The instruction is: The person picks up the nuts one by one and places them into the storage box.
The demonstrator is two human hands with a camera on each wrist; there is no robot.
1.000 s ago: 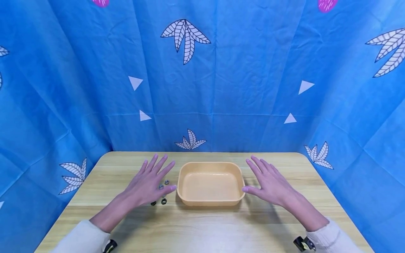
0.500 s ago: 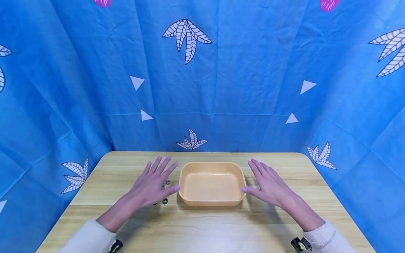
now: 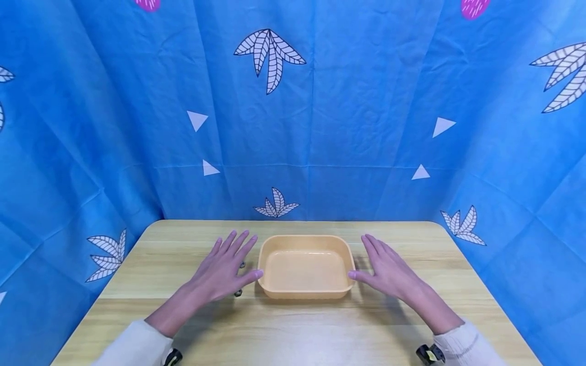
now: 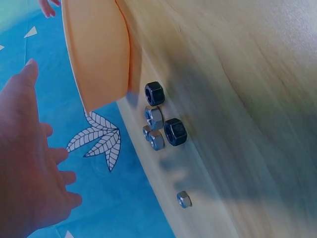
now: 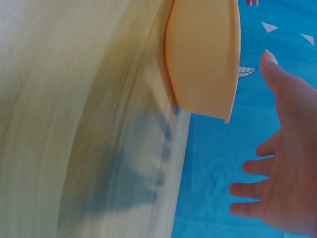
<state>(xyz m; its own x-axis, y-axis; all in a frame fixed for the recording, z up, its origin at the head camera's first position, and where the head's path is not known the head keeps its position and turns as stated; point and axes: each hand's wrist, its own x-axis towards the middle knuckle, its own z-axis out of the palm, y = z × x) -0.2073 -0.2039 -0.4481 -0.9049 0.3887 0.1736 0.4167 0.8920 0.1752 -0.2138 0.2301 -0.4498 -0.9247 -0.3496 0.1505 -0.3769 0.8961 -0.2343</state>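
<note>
A shallow orange-beige tray (image 3: 306, 272) stands on the table between the two hands, and nothing shows inside it. My left hand (image 3: 221, 274) hovers at its left with fingers spread and holds nothing; the thumb tip is near the rim. Below this hand lie metal hex nuts, mostly hidden in the head view. The left wrist view shows a black nut (image 4: 154, 93), a second black nut (image 4: 175, 131), a silver nut (image 4: 156, 140) among several close by, and a lone silver nut (image 4: 184, 199) apart. At the tray's right, my right hand (image 3: 392, 272) hovers with extended fingers, holding nothing.
The wooden table (image 3: 302, 330) has rounded far corners. A blue curtain (image 3: 357, 127) with leaf and triangle prints surrounds its back and sides. White sleeves and black wrist straps show at the bottom of the head view.
My left hand has shifted slightly right and lower, covering more of the nuts in the head view. The right hand has dropped slightly in view. The tray stays in place.
</note>
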